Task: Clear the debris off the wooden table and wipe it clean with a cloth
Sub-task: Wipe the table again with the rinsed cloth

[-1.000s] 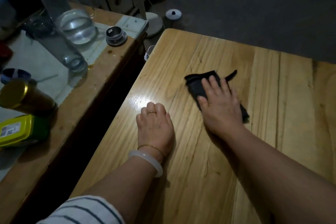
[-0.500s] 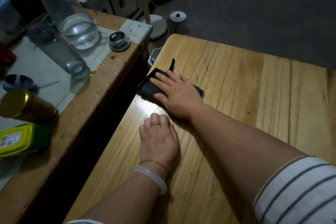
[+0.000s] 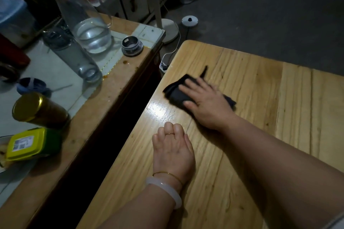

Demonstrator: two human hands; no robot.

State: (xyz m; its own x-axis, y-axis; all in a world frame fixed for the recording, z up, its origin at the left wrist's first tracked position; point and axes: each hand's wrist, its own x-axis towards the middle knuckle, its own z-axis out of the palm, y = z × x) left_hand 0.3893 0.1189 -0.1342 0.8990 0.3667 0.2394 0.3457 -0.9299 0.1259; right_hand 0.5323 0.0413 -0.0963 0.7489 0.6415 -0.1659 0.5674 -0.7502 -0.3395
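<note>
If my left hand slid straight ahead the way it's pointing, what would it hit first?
Likely the cloth, at its near edge just beside the right hand pressing on it. Only bare table lies between the left hand and it.

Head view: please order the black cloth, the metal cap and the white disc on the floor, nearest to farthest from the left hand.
1. black cloth, just ahead, on the same wooden table.
2. metal cap, ahead-left on the side table.
3. white disc, on the floor beyond.
</note>
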